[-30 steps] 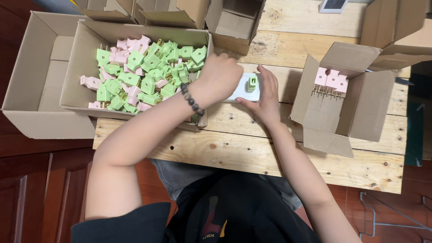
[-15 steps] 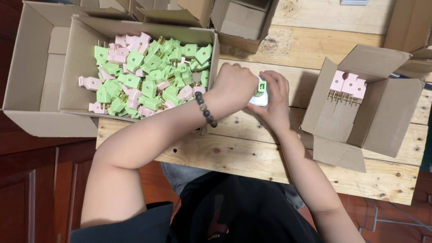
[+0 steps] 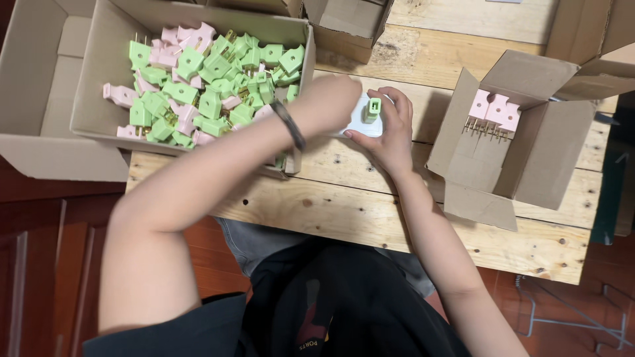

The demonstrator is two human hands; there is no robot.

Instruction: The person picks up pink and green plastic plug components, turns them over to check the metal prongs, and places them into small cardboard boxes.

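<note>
Both hands meet over the wooden table [image 3: 370, 205]. My left hand [image 3: 331, 106], with a dark bead bracelet on the wrist, grips the left side of a white block [image 3: 360, 119]. My right hand [image 3: 391, 132] holds the block's right side, fingers curled around a green plug [image 3: 372, 109] that stands on the block. A cardboard box [image 3: 99, 99] full of loose green and pink plugs [image 3: 205, 86] lies just left of my hands.
A smaller open cardboard box [image 3: 529, 158] at the right holds a row of pink plugs [image 3: 495, 111] with prongs down. More cardboard boxes [image 3: 347, 26] stand at the back, and an empty one [image 3: 40, 99] at far left. The table's front edge is near my body.
The camera view has shifted slightly. My hands stayed together on the white block, and the green plug now stands more upright between my right fingers.
</note>
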